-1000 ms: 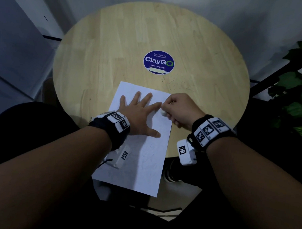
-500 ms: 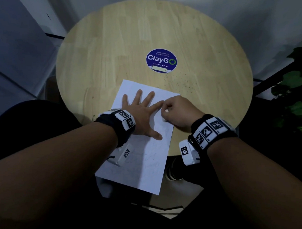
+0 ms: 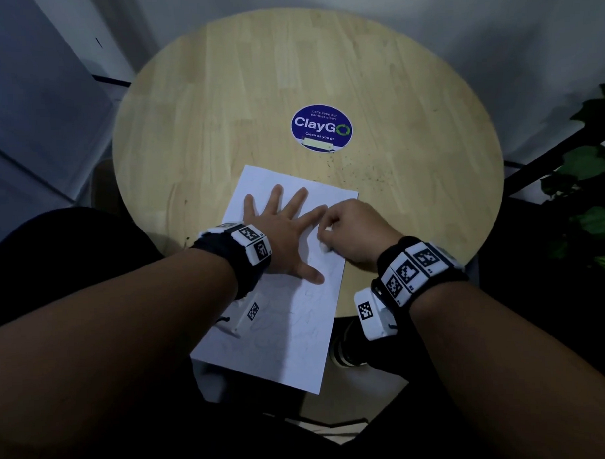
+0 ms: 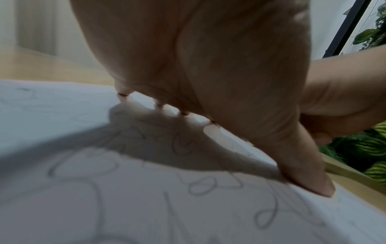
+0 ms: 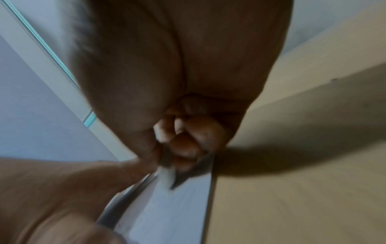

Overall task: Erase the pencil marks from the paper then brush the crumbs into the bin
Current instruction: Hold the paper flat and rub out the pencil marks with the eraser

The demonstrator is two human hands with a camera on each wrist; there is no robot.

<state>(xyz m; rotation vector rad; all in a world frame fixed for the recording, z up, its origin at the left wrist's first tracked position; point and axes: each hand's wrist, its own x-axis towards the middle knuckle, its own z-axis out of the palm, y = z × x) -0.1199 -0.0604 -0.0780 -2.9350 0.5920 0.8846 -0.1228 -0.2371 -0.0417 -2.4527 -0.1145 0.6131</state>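
Observation:
A white sheet of paper (image 3: 291, 332) with faint pencil loops (image 4: 198, 186) lies at the near edge of the round wooden table (image 3: 254, 76), its near end hanging over the edge. My left hand (image 3: 287, 230) lies flat on the sheet with fingers spread, pressing it down. My right hand (image 3: 349, 227) is curled round a small white eraser (image 3: 324, 246) whose end touches the paper by the sheet's right edge, just beside my left forefinger. In the right wrist view the curled fingers (image 5: 188, 145) hide most of the eraser. Dark eraser crumbs (image 3: 360, 165) speckle the table beyond the sheet.
A blue round ClayGo sticker (image 3: 321, 129) sits at the table's middle. Green plant leaves (image 3: 588, 198) stand off the table's right side. A grey wall panel is at the left. No bin is in view.
My right hand has slid the eraser a little toward me and leftward along the paper's right side. My left hand has stayed flat on the sheet.

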